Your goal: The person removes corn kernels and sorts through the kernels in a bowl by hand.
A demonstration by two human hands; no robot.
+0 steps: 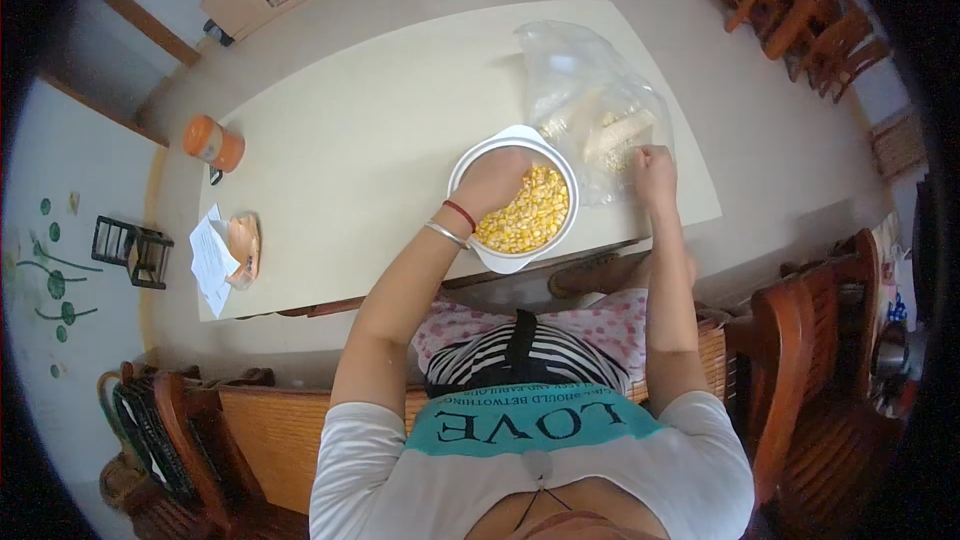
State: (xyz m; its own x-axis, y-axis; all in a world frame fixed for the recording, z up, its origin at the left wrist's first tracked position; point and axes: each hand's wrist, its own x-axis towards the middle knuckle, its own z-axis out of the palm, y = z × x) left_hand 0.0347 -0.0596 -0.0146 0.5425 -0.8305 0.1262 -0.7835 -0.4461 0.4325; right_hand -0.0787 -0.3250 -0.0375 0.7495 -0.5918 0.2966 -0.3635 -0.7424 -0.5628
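A white two-handled bowl (506, 264) stands near the table's front edge, holding many yellow corn kernels (532, 212). My left hand (494, 180), with a red band and a bangle at its wrist, reaches inside the bowl over the kernels; its fingers point down and their tips are hidden. To the right, a clear plastic bag (565, 65) lies on the table with pale cobs (618, 135) and loose bits in it. My right hand (654, 172) is closed at the bag's lower right edge; what its fingers hold, if anything, is too small to name.
The pale table (360, 140) carries an orange jar (213, 144) at the far left, with white papers (212, 258) and an orange-brown packet (245, 248) nearer me. Wooden chairs (780, 380) stand on the right, and a wooden bench (270, 430) is behind me.
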